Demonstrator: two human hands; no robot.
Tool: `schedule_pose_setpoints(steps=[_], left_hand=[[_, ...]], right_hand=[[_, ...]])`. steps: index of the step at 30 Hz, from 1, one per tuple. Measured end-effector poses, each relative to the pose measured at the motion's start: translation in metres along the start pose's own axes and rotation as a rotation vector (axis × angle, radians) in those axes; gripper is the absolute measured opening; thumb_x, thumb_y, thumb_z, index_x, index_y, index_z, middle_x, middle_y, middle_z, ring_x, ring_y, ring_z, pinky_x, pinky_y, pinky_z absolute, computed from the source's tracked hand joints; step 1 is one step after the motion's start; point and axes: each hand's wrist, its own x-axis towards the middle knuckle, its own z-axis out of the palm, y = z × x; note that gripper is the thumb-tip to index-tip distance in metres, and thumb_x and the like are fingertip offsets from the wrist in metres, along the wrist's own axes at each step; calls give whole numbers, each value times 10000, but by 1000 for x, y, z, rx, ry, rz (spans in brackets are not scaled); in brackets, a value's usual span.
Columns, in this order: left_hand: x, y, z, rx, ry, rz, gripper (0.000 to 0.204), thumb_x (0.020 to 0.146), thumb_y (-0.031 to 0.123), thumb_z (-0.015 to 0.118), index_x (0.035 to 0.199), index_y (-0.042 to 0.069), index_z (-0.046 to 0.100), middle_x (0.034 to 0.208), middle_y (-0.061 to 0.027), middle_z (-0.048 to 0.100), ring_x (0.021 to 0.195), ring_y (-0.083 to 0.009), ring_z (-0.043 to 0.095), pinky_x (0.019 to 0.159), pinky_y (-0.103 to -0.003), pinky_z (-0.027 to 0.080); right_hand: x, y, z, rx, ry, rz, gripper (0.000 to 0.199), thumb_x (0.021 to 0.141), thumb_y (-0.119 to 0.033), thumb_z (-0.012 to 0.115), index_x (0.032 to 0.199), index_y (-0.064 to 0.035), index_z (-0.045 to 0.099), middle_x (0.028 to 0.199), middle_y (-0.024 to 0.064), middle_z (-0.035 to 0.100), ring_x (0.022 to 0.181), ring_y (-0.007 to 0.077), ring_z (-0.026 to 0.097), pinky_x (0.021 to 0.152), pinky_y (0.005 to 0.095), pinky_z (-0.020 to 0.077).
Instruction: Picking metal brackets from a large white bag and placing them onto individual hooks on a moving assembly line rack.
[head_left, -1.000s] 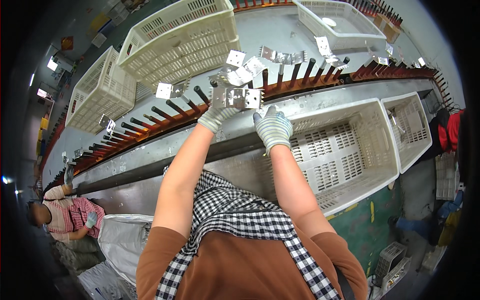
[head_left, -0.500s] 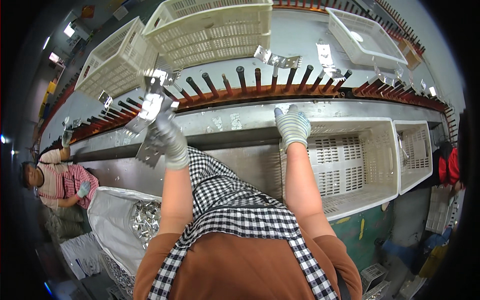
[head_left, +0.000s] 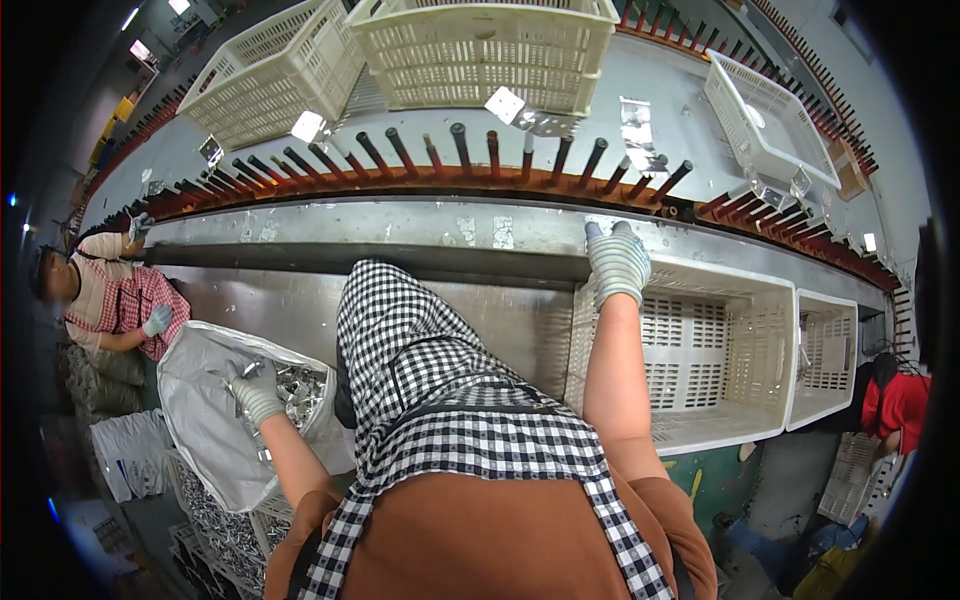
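A: Where do we see the left hand (head_left: 257, 392)?

B: At about eight o'clock from the middle of the view. The left arm drops down and out from the shoulder, elbow bent, and the gloved hand is plunged into the open white sack (head_left: 195, 440) beside the checked apron (head_left: 440, 400).

A: Is it gripping anything?

B: We see its fingers curled among the shiny metal pieces (head_left: 296, 385) that fill the sack, and a piece seems to stick up by the thumb, but we cannot tell whether the hand has actually closed on any of them.

A: And the right hand (head_left: 616, 262)?

B: At about one o'clock. The right arm stretches straight ahead, and the gloved hand lies palm down with fingers together on the grey metal ledge (head_left: 400, 228), just at the far rim of the nearest white crate (head_left: 720, 350). It grips nothing; the fingers are flat and loose.

A: What lies past it?

B: At twelve o'clock we see the row of dark pegs (head_left: 470, 150) on its orange rail, with a few bright metal plates (head_left: 505, 104) hanging on them, and perforated baskets (head_left: 480, 50) beyond. At nine o'clock another person (head_left: 110, 300) in a red checked shirt works at the same ledge.
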Motion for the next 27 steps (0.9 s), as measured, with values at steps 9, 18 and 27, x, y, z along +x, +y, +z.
schedule_pose_setpoints(steps=[9,18,27], left_hand=[[-16,-69,27,226,-95,21,744,798,317,659,1385,52,287,1404,-116,304,1298,-267,276,1092,-424,239],[-136,-193,177,385,-872,114,419,865,235,612,1205,19,497,1212,-127,517,1172,-286,471,1037,-424,357],[-202,-333,253,720,-1251,7,407,858,158,622,1210,-12,509,1138,-78,544,986,-163,521,919,-325,424]], right_hand=[[5,4,3,11,-15,17,576,821,-482,533,1179,-32,544,1151,221,584,1053,353,583,886,447,466],[3,5,-1,62,-7,44,546,814,-443,559,1159,-20,551,1146,214,591,1041,346,592,878,439,474],[-2,4,-10,147,30,41,497,797,-414,590,1100,-20,589,1092,209,618,1002,330,612,854,427,488]])
